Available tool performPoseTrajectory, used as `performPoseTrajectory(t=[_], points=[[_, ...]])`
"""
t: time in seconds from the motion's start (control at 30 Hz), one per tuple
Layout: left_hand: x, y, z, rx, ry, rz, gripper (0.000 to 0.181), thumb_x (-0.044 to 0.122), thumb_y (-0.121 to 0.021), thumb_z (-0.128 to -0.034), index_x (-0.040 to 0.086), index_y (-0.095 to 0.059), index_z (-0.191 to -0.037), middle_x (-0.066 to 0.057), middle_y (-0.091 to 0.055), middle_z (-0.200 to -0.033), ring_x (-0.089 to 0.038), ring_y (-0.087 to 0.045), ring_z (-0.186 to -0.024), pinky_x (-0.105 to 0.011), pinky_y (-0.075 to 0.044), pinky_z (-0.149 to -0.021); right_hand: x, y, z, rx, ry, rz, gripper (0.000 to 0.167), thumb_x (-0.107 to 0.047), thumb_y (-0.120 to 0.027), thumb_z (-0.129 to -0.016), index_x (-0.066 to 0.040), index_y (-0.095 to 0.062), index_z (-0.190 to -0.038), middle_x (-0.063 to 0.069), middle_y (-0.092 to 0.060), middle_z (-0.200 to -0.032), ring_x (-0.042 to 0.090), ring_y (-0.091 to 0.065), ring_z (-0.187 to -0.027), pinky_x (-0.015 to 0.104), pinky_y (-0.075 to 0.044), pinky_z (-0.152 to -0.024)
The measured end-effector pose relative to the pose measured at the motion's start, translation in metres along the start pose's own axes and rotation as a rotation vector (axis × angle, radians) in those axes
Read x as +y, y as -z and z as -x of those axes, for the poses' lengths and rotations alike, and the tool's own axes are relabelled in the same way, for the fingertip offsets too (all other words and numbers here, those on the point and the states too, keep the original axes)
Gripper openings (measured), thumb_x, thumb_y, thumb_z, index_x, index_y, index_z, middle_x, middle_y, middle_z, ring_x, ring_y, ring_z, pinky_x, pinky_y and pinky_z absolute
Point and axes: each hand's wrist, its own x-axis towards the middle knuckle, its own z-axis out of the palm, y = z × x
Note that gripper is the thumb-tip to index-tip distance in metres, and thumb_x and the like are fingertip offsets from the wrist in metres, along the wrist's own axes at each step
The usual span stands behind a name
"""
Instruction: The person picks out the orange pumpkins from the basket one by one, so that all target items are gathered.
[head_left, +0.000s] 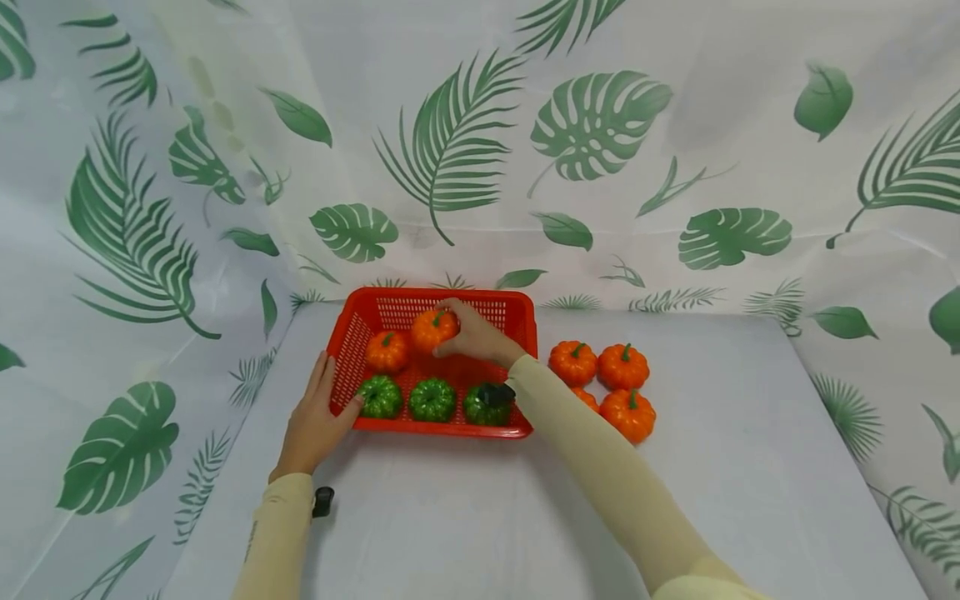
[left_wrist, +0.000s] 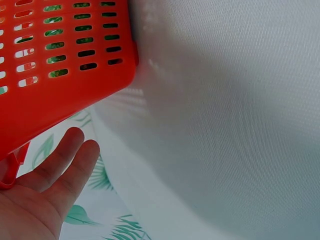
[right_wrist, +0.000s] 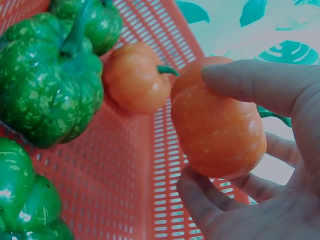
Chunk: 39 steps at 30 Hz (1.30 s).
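A red plastic basket (head_left: 450,428) sits on the table with three green pumpkins (head_left: 432,400) along its near side. One orange pumpkin (head_left: 387,352) lies at the back left inside it. My right hand (head_left: 472,333) holds another small orange pumpkin (right_wrist: 217,125) with a green stem, over the basket's back part. In the right wrist view the thumb lies on one side of this pumpkin and the fingers on the other. My left hand (head_left: 318,425) grips the basket's near left corner, its thumb over the rim and fingers outside; the left wrist view hides the thumb.
Several orange pumpkins (head_left: 624,367) stand grouped on the white table (head_left: 735,467), right of the basket; my right forearm partly covers one. A leaf-patterned cloth (head_left: 480,150) rises behind the table and at both sides. Each wrist wears a small black camera (head_left: 323,502).
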Motion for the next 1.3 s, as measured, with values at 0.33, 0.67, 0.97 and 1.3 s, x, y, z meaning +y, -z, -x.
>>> performPoseTrajectory(t=[0.33,0.67,0.97,1.3], points=[[0.001,0.001,0.002,0.006,-0.024,0.011,0.09,0.043,-0.062,-0.1056,0.006,-0.014,-0.172,-0.008,-0.006,-0.18,-0.049,-0.032,-0.154,-0.069,-0.032,-0.118,-0.006,0.013,0.025,0.028,0.0,0.027,0.081,-0.021,-0.086,-0.09,-0.018,-0.04,-0.157,0.006,-0.055,-0.145,0.027,-0.057,-0.125,0.046,-0.053,-0.106],[0.002,0.004,0.003,-0.01,-0.015,-0.005,0.09,0.044,-0.06,-0.1066,0.006,-0.012,-0.172,-0.007,-0.003,-0.18,-0.051,-0.03,-0.154,-0.069,-0.03,-0.119,-0.003,0.026,0.05,0.054,0.039,0.065,0.077,-0.03,-0.086,-0.087,-0.018,-0.045,-0.151,0.004,-0.058,-0.139,0.025,-0.059,-0.119,0.045,-0.055,-0.101],[0.004,0.007,0.005,-0.013,-0.014,-0.011,0.09,0.045,-0.058,-0.1073,0.006,-0.01,-0.172,-0.007,-0.001,-0.18,-0.053,-0.03,-0.153,-0.071,-0.03,-0.118,0.001,0.037,0.074,0.082,0.085,0.04,0.078,-0.029,-0.085,-0.086,-0.018,-0.043,-0.151,0.007,-0.057,-0.138,0.026,-0.062,-0.115,0.045,-0.056,-0.099],[0.006,0.007,0.004,-0.026,-0.027,-0.017,0.091,0.046,-0.057,-0.1078,0.006,-0.008,-0.172,-0.008,-0.001,-0.18,-0.054,-0.031,-0.152,-0.072,-0.031,-0.117,0.006,0.053,0.096,0.117,0.068,-0.008,0.077,-0.023,-0.085,-0.087,-0.018,-0.042,-0.15,0.012,-0.057,-0.137,0.029,-0.062,-0.115,0.046,-0.056,-0.098]])
